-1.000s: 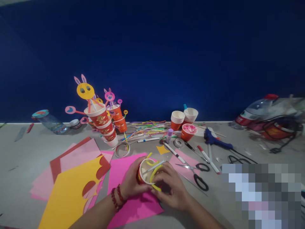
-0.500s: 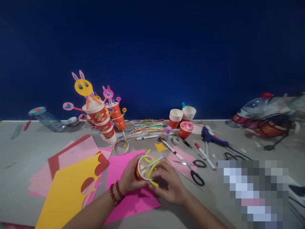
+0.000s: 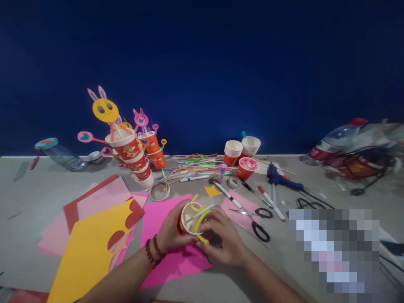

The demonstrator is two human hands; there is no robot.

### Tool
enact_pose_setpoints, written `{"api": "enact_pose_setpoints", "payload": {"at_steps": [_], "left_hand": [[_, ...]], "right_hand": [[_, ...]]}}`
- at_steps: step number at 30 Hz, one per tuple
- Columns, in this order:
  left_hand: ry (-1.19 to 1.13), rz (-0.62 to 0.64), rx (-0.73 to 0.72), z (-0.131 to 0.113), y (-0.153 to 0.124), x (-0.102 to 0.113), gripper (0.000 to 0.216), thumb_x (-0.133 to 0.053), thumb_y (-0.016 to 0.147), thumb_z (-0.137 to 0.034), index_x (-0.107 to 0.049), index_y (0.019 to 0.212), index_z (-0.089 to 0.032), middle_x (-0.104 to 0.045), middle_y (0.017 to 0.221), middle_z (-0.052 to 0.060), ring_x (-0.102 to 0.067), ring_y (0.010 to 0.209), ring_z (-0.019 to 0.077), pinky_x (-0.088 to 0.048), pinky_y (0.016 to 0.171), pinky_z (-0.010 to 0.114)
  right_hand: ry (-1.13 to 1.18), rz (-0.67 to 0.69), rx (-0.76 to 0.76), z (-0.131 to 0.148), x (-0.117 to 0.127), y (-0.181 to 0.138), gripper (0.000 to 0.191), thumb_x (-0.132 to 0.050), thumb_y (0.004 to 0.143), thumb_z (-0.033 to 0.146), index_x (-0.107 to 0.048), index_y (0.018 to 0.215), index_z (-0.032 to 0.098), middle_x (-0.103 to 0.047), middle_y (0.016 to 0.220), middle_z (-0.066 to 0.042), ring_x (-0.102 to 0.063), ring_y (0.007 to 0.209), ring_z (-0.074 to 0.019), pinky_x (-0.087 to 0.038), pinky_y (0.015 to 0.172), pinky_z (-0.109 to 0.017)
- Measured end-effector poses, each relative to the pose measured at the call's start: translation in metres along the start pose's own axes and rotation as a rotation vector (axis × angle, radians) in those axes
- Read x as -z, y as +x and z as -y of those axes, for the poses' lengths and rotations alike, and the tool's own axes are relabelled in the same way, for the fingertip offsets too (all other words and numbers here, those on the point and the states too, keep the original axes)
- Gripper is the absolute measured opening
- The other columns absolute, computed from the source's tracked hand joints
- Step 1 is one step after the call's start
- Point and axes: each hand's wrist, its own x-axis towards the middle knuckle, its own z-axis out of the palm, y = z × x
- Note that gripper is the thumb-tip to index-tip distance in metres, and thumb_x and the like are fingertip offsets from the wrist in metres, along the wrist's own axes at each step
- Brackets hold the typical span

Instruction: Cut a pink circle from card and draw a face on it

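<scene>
My left hand point(image 3: 172, 231) wraps round the side of a red paper cup point(image 3: 189, 219) tilted toward me on a bright pink sheet point(image 3: 167, 240). A beaded red bracelet sits on that wrist. My right hand point(image 3: 222, 240) grips the cup's near side, its fingers pinching a yellow strip point(image 3: 200, 223) that curls over the rim. More yellow strips and a white stick lie inside the cup.
Yellow point(image 3: 91, 248), red and pink card sheets lie at left. Stacked decorated cups with paper bunny faces point(image 3: 134, 153) stand behind them. Straws point(image 3: 189, 166), plain cups point(image 3: 241, 151), scissors point(image 3: 257, 221), markers, a blue glue gun point(image 3: 280, 179), tape rolls and a bottle point(image 3: 334, 145) crowd the back and right.
Both hands and the cup have kept their grip; the right fingers shifted slightly on the yellow strip. The view tilted a little upward and left.
</scene>
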Motion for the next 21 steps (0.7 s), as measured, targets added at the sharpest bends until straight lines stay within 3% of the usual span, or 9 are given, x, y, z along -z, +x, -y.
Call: {"api": "enact_pose_setpoints", "payload": {"at_steps": [4,7,10,12,16,21], "left_hand": [[-0.242,-0.047,0.056,-0.002,0.0,-0.005,0.096,-0.086,0.062,-0.064,-0.052,0.139,-0.021,-0.066,0.128,0.014,-0.064,0.115,0.0371,-0.052,0.101,0.053],[-0.581,-0.036,0.229,-0.006,0.003,-0.012,0.076,-0.072,0.075,-0.072,-0.061,0.129,-0.02,-0.069,0.12,0.014,-0.068,0.107,0.0325,-0.055,0.093,0.047],[-0.916,0.075,0.408,-0.014,0.008,-0.018,0.079,-0.05,0.083,-0.082,-0.067,0.12,-0.014,-0.071,0.101,0.013,-0.069,0.085,0.0246,-0.056,0.076,0.037],[-1.083,0.149,0.454,-0.02,0.011,-0.02,0.085,-0.048,0.08,-0.086,-0.069,0.115,-0.011,-0.069,0.09,0.011,-0.066,0.074,0.02,-0.052,0.07,0.031],[-1.17,0.257,0.478,-0.028,0.01,-0.02,0.095,-0.043,0.07,-0.097,-0.072,0.089,-0.008,-0.063,0.077,0.01,-0.059,0.068,0.0194,-0.046,0.069,0.031],[-1.182,0.367,0.56,-0.019,0.002,-0.019,0.101,-0.046,0.062,-0.1,-0.073,0.094,-0.008,-0.063,0.073,0.007,-0.052,0.06,0.0136,-0.041,0.06,0.025]], "right_hand": [[0.0,-0.078,0.028,0.001,0.003,-0.002,0.03,-0.072,0.087,0.034,-0.061,0.114,0.026,-0.064,0.112,-0.009,-0.061,0.105,-0.0261,-0.052,0.09,-0.041],[-0.008,-0.148,-0.017,-0.002,0.003,-0.006,0.048,-0.072,0.088,0.043,-0.054,0.128,0.026,-0.061,0.122,-0.011,-0.059,0.115,-0.0287,-0.051,0.096,-0.044],[0.03,-0.186,-0.165,-0.007,0.0,-0.01,0.058,-0.073,0.086,0.046,-0.049,0.135,0.026,-0.058,0.131,-0.013,-0.056,0.123,-0.031,-0.047,0.104,-0.047],[0.116,-0.19,-0.308,-0.012,-0.005,-0.013,0.064,-0.075,0.085,0.046,-0.047,0.137,0.025,-0.056,0.135,-0.014,-0.056,0.126,-0.0319,-0.046,0.107,-0.048],[0.399,-0.2,-0.52,-0.019,-0.017,-0.017,0.074,-0.079,0.079,0.054,-0.044,0.137,0.025,-0.056,0.136,-0.015,-0.057,0.125,-0.0319,-0.045,0.108,-0.05],[0.637,-0.1,-0.582,-0.015,-0.023,-0.019,0.086,-0.086,0.066,0.06,-0.049,0.137,0.028,-0.056,0.14,-0.014,-0.051,0.132,-0.0344,-0.038,0.113,-0.053]]}}
